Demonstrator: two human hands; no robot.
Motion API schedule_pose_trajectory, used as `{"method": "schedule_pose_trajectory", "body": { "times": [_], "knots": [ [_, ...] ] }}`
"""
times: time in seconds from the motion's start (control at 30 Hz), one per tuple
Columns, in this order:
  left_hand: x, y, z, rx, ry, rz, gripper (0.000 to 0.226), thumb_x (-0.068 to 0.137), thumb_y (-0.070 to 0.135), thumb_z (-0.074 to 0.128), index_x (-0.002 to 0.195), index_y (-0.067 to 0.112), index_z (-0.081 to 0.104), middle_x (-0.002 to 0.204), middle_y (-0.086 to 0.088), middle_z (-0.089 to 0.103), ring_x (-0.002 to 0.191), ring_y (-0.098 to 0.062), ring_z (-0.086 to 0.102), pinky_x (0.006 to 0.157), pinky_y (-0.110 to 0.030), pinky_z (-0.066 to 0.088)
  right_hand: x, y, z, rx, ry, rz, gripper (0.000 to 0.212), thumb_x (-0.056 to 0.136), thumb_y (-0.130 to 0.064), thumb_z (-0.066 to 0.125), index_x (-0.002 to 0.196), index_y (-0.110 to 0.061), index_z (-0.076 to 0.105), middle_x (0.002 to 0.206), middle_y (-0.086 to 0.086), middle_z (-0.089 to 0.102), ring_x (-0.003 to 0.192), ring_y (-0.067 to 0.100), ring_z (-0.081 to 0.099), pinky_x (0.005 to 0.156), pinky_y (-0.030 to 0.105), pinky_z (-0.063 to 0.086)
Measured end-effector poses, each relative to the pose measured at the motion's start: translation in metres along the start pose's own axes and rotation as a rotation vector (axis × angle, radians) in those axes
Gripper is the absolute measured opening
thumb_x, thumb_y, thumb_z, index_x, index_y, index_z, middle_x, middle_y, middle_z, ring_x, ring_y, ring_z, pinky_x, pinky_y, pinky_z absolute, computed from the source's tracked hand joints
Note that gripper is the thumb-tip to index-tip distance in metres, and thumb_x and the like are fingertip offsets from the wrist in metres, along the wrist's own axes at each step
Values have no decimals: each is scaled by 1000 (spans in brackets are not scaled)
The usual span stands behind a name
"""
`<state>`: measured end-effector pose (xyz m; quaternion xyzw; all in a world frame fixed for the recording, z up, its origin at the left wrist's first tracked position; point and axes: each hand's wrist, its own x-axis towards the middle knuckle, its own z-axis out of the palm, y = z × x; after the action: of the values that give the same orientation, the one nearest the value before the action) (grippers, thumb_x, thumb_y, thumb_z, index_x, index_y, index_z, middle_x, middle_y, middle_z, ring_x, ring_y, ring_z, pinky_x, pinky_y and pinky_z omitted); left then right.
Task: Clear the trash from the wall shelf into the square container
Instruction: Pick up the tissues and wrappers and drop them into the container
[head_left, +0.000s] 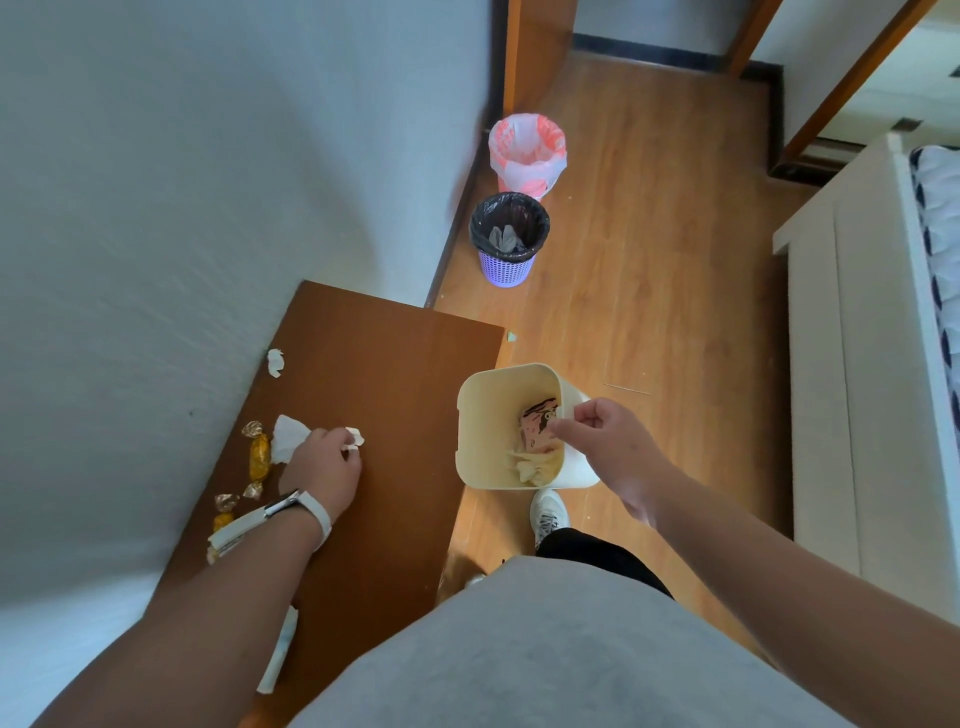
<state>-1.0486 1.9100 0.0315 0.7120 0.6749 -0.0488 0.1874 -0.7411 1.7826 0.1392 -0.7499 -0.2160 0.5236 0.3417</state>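
Left hand (326, 467) on wall shelf (384, 374), grip pinched on paper scrap (355, 438) | right hand (605, 441) clamps square container (498, 415) rim | container lies rightward, just past shelf edge.

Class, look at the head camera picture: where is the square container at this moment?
The square container sits right of the wall shelf, beside its edge, its rim pinched by the right hand.

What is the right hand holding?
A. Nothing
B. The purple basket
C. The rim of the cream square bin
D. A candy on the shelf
C: the right hand pinches the rim of the cream bin, held beside the shelf.
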Motion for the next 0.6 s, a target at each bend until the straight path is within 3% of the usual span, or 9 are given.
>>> {"method": "schedule_pose_trajectory", "body": {
  "times": [0.2, 0.4, 0.5, 0.6],
  "knots": [
    [-7, 11, -5, -145, -19, -38, 23, 96, 29, 53, 112, 17, 65, 99, -3, 61, 84, -20, 58, 61, -28, 43, -8, 1, 0, 12, 15, -1, 27, 89, -34, 74, 102, -14, 62, 92, -1, 59, 82, 16, 49, 71, 30, 39],
    [-31, 43, -28, -408, 106, 67, 19, 97, 30, 54, 108, 18, 64, 94, 0, 59, 81, -12, 56, 58, -22, 41, -20, 3, 6, 20, 12, -20, 26, 89, -33, 74, 102, -14, 61, 92, -1, 59, 81, 15, 49, 71, 30, 39],
    [-49, 67, -45, -580, 153, 175, 14, 95, 27, 58, 105, 19, 64, 95, 2, 59, 81, -7, 55, 64, -19, 43, -24, 5, 9, 8, 10, -34, 31, 88, -35, 75, 104, -11, 63, 92, 1, 59, 81, 17, 48, 70, 31, 37],
    [-69, 89, -56, -619, 88, 413, 9, 93, 26, 62, 100, 21, 65, 94, 6, 59, 83, -4, 56, 69, -17, 47, -28, 8, 11, -9, 15, -50, 35, 86, -38, 76, 105, -11, 63, 93, 2, 57, 81, 17, 47, 70, 31, 37]
  ]
}}
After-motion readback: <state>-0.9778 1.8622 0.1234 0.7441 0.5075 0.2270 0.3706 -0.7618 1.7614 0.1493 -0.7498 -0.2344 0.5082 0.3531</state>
